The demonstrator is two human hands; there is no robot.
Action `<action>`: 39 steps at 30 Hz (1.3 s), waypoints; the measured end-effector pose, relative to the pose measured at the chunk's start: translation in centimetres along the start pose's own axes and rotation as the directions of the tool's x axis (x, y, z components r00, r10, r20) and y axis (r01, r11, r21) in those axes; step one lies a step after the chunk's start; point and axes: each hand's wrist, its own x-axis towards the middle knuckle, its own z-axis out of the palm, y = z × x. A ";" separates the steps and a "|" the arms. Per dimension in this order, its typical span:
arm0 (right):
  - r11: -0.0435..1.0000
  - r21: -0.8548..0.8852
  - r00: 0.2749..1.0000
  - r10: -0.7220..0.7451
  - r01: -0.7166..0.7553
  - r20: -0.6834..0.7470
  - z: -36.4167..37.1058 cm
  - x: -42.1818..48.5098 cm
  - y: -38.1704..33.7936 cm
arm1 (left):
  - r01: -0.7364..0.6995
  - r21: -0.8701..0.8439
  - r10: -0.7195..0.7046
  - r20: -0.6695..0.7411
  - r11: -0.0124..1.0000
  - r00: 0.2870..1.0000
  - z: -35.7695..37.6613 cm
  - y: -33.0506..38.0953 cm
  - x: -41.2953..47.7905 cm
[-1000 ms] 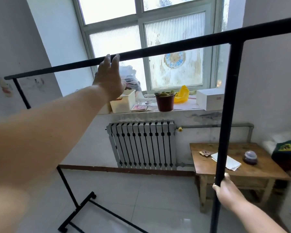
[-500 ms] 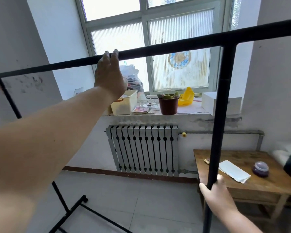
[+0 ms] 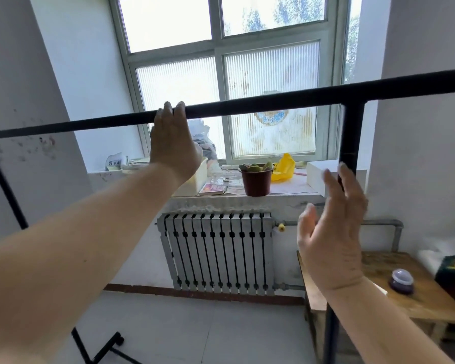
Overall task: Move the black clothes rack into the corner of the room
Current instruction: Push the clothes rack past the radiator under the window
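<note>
The black clothes rack stands right in front of me, its top bar running across the view. One upright post drops at the right, and another leans at the far left. My left hand reaches up with its fingers hooked over the top bar. My right hand is raised in front of the right post with fingers spread, off the post and holding nothing. The rack's foot rests on the floor at the lower left.
A radiator sits under the windowsill, which carries a potted plant, a white box and clutter. A low wooden table with a small jar stands at the right, close behind the post. Grey walls close in on both sides.
My right hand has let go of the right post, risen higher and opened. The left hand stays on the top bar. The view has moved closer to the window.
</note>
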 end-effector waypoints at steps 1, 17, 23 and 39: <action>0.995 0.025 0.996 -0.092 0.092 0.014 -0.1 1.3 -0.9 | -0.020 0.005 0.020 0.002 1.000 1.000 -0.1 -0.1 0.2; 0.854 -0.418 0.948 -0.240 0.308 0.207 4.1 12.8 -3.8 | -0.131 -0.006 0.130 -0.054 0.991 0.990 -0.7 -3.5 2.9; 0.882 -0.335 0.941 -0.280 0.330 0.190 7.1 12.4 -4.1 | -0.077 -0.026 0.076 -0.046 0.997 0.996 0.0 -5.4 4.3; 0.993 -0.072 0.995 -0.089 0.093 0.052 12.6 0.2 -0.2 | 0.051 0.053 -0.050 -0.015 0.997 0.999 2.1 -11.6 6.8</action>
